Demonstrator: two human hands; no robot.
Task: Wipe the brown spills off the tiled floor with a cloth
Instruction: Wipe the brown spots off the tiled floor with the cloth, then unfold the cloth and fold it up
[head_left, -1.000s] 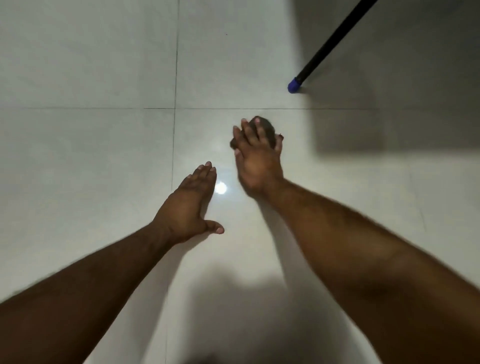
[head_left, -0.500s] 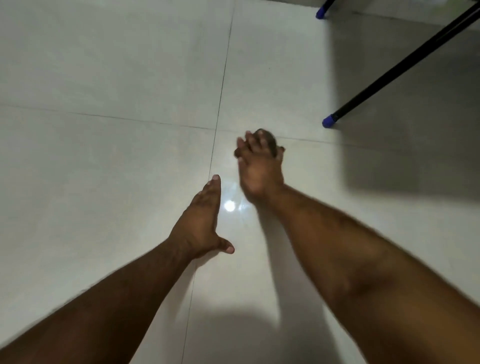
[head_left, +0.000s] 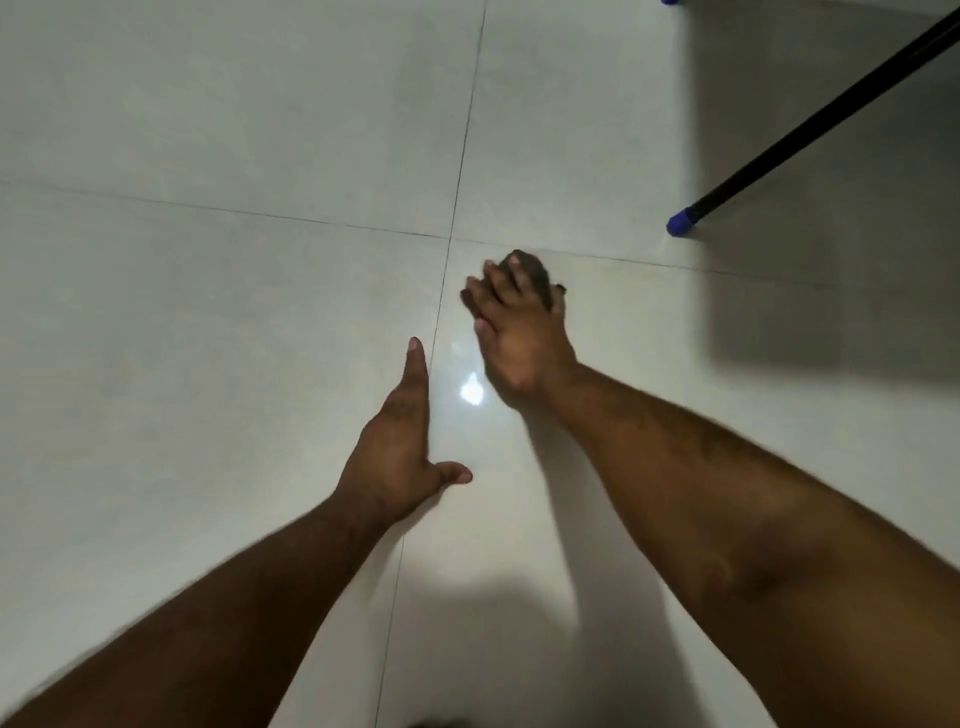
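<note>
The fingers (head_left: 498, 283) of the right hand (head_left: 519, 338) are spread and pressed down over a small dark brown cloth (head_left: 535, 273), pinning it flat against the tiled floor (head_left: 208, 312) — only the far edge of the wad peeks out past the fingertips, just below the grout line that runs across. It sits close to where that line crosses the one running away from the person. The left hand (head_left: 400, 447) holds nothing: its fingers are straight and pressed together, thumb stuck out to the side, the hand lying along the lengthwise grout line and resting on or just above the tile — I can't say which. A bright spot of reflected light shines on the glossy tile between the two hands. No brown spill is plain to me on the pale tiles around the cloth. Off to the far right, well apart from the hands, a black leg (head_left: 821, 119) slants down to a blue foot cap (head_left: 681, 223), with a broad shadow behind it.
</note>
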